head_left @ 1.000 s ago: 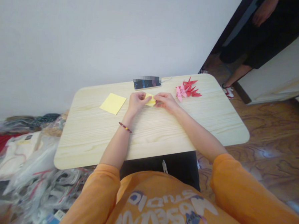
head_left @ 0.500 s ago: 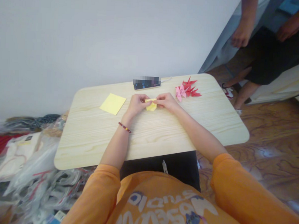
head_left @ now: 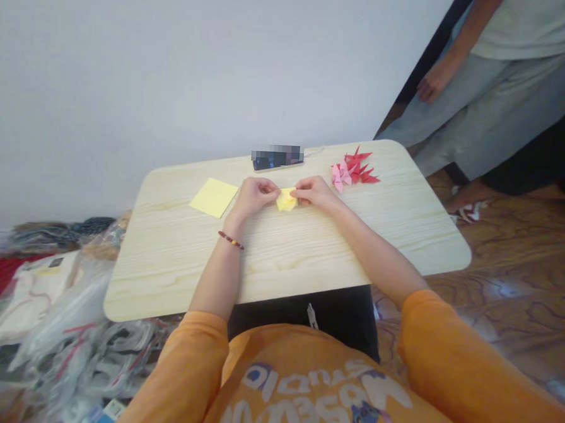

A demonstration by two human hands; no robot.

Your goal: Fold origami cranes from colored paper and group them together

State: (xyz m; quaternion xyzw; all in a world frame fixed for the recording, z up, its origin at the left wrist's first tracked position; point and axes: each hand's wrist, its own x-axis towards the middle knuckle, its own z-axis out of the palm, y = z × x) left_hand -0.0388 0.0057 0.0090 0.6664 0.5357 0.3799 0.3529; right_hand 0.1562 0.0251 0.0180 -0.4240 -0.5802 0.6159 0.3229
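1. My right hand (head_left: 315,193) pinches the folded yellow paper (head_left: 287,202), nearer the far edge of the counter (head_left: 167,249), probably for steadiness.
2. My left hand (head_left: 255,195) is at its left; whether pinching, I cannot tell.

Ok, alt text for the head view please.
The right hand pinches a folded yellow paper, the left hand at its edge, at a pale table. Around them lie a yellow sheet, a phone and pink and red paper figures.

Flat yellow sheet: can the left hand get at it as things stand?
Probably yes: the sheet lies close beside the left hand with nothing on top, though that hand is at the folded paper.
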